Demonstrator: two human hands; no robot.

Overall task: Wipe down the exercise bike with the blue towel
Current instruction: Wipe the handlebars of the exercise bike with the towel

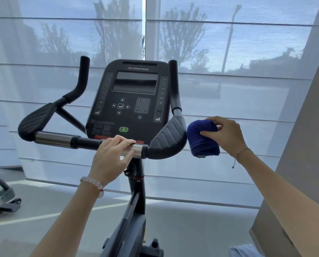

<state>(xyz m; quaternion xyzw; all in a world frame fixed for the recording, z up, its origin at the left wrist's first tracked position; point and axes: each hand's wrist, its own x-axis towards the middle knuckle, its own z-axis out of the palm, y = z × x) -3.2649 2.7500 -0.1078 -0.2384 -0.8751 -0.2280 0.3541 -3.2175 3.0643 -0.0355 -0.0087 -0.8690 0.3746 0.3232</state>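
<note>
Sheer blinds (229, 93) are seen behind the exercise bike (130, 93), whose crossbar (52, 139) is gripped by the left hand (110, 156). The blue towel (201, 140) is clutched by the right hand (227, 134), fingers (213, 119) curled, just beside the right pad (169, 138). Handlebar wiping is judged current; next, towel-to-pad contact is needed.

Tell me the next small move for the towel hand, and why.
Probably bring the right hand leftward and press the blue towel onto the right grip pad, then rub along it. The towel is bunched in the fingers just beside that pad, contact unclear, while the left hand holds the handlebar.
</note>
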